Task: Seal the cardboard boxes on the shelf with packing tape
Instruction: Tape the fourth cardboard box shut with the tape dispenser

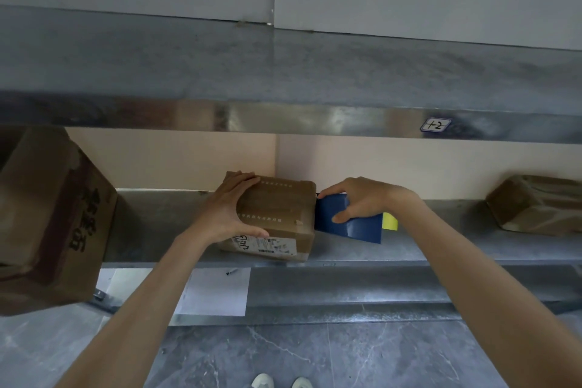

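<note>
A small brown cardboard box (277, 214) with tape strips on top and a shipping label on its front stands on the middle metal shelf (409, 249). My left hand (226, 208) holds the box's left side, fingers over the top and thumb along the front edge. My right hand (359, 198) grips a blue tape dispenser (349, 225) against the box's right side. A yellow part (390, 221) shows behind the dispenser.
A large cardboard box (50, 217) with black characters fills the left of the shelf. A wrapped brown parcel (535, 205) lies at the far right. White paper sheets (214, 291) lie on the lower shelf. The upper shelf edge carries a label (436, 125). My shoes (280, 381) show on the grey floor.
</note>
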Action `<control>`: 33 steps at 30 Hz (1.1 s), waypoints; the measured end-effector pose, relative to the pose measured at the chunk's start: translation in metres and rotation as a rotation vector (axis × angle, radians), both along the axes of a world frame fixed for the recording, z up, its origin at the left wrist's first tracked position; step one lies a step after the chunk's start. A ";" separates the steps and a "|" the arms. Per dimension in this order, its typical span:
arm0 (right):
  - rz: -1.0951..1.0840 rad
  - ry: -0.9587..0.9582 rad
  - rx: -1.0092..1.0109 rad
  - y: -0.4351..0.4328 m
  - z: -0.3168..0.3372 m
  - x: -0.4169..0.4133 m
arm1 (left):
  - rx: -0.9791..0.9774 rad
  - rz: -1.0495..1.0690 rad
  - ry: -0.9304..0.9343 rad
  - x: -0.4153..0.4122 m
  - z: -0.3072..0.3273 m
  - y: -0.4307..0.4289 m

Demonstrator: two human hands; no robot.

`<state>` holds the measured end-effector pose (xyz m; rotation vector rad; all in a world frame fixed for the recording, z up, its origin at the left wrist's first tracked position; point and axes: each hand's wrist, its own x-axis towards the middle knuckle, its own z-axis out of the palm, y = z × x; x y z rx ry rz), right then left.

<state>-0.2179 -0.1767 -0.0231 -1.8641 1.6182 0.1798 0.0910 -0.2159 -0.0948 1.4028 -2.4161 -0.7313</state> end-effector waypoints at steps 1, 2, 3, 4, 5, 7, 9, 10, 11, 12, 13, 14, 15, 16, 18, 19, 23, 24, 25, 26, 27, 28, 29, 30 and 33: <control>-0.003 0.017 -0.005 0.002 -0.008 0.002 | -0.001 -0.004 -0.001 0.000 0.000 0.001; -0.009 0.024 -0.016 0.003 -0.016 0.004 | -0.002 -0.005 0.000 0.000 0.000 0.002; -0.018 0.027 -0.031 0.005 -0.024 0.006 | -0.001 -0.001 0.003 0.000 0.001 0.003; -0.032 0.029 -0.049 0.007 -0.030 0.006 | 0.002 0.004 0.005 0.000 0.001 0.004; -0.051 0.030 -0.070 0.008 -0.036 0.005 | 0.002 0.010 0.005 0.000 0.002 0.005; -0.099 0.017 -0.113 0.011 -0.045 -0.001 | -0.002 0.032 0.001 0.000 0.002 0.006; -0.147 -0.027 -0.116 0.012 -0.053 -0.007 | -0.019 0.063 -0.009 -0.002 0.001 0.008; -0.163 -0.054 -0.101 0.013 -0.057 -0.009 | -0.034 0.079 -0.014 -0.002 0.001 0.009; -0.175 -0.076 -0.085 0.015 -0.061 -0.010 | -0.047 0.094 -0.016 -0.002 0.000 0.009; -0.189 -0.090 -0.077 0.016 -0.066 -0.010 | -0.055 0.109 -0.014 -0.002 0.000 0.010; -0.208 -0.100 -0.083 0.018 -0.071 -0.008 | -0.057 0.124 -0.011 -0.001 -0.001 0.010; -0.232 -0.107 -0.102 0.019 -0.077 -0.006 | -0.058 0.136 -0.012 -0.001 -0.001 0.009; -0.259 -0.107 -0.125 0.020 -0.083 -0.003 | -0.058 0.146 -0.015 0.000 -0.001 0.009; -0.283 -0.098 -0.148 0.020 -0.089 0.000 | -0.056 0.152 -0.018 0.001 -0.001 0.009; -0.319 -0.075 -0.179 0.018 -0.100 0.007 | -0.048 0.155 -0.023 0.001 -0.002 0.008; -0.339 -0.074 -0.189 0.017 -0.104 0.010 | -0.045 0.154 -0.024 0.000 -0.003 0.008; -0.355 -0.049 -0.205 0.011 -0.117 0.019 | -0.062 0.157 -0.025 0.000 -0.005 0.007; -0.350 -0.034 -0.211 0.010 -0.119 0.020 | -0.068 0.160 -0.019 0.000 -0.006 0.008; -0.349 -0.023 -0.218 0.009 -0.121 0.020 | -0.069 0.164 -0.004 0.000 -0.007 0.008; -0.348 -0.015 -0.224 0.008 -0.121 0.020 | -0.065 0.169 0.016 0.001 -0.008 0.009; -0.342 -0.007 -0.230 0.007 -0.122 0.020 | -0.063 0.173 0.033 0.001 -0.008 0.010; -0.335 0.003 -0.237 0.006 -0.122 0.019 | -0.062 0.173 0.043 0.002 -0.009 0.010; -0.327 0.014 -0.244 0.006 -0.122 0.019 | -0.060 0.169 0.048 0.002 -0.009 0.011; -0.317 0.025 -0.251 0.007 -0.121 0.019 | -0.054 0.164 0.049 0.002 -0.009 0.011; -0.285 0.027 -0.255 0.007 -0.117 0.019 | 0.015 0.139 0.068 0.004 -0.006 0.008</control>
